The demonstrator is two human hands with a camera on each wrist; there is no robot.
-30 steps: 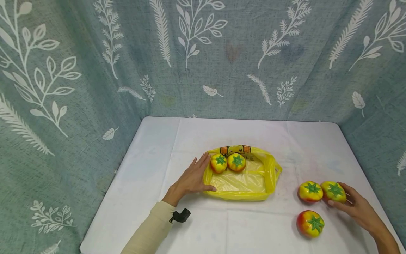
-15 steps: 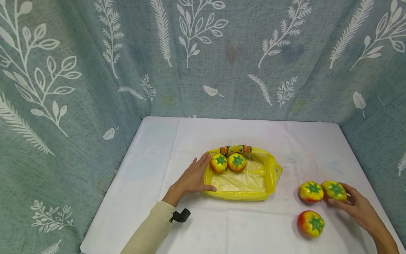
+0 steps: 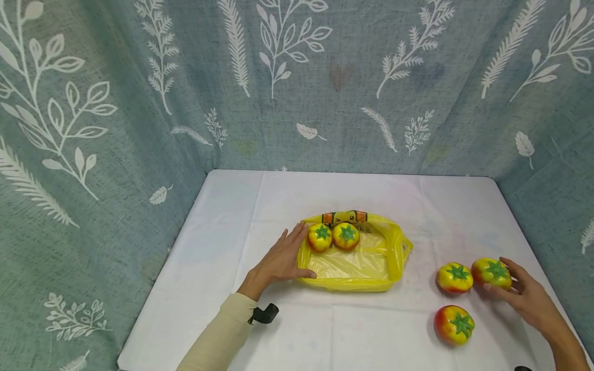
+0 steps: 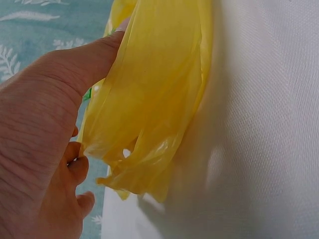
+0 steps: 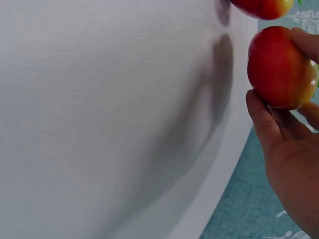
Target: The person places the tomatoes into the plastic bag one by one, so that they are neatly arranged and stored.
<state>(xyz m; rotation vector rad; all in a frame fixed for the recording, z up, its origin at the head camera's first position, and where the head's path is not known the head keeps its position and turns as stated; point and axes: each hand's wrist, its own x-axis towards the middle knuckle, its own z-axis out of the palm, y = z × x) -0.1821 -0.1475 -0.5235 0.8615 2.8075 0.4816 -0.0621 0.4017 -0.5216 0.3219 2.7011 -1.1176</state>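
At lower right, the right hand grips a fruit whose gloss could make it slip, the left hand spread against the bag.

Left hand: cut by the left wrist view's left edge, thumb tip partly behind the yellow bag.
Right hand: cut by the right wrist view's right edge, fingers partly behind the held fruit.
Upper-right fruit: sliced by that view's top edge.
Lettering: too small to read, head view centre.
Black object: mostly below the head view's bottom edge, lower right, unidentifiable.
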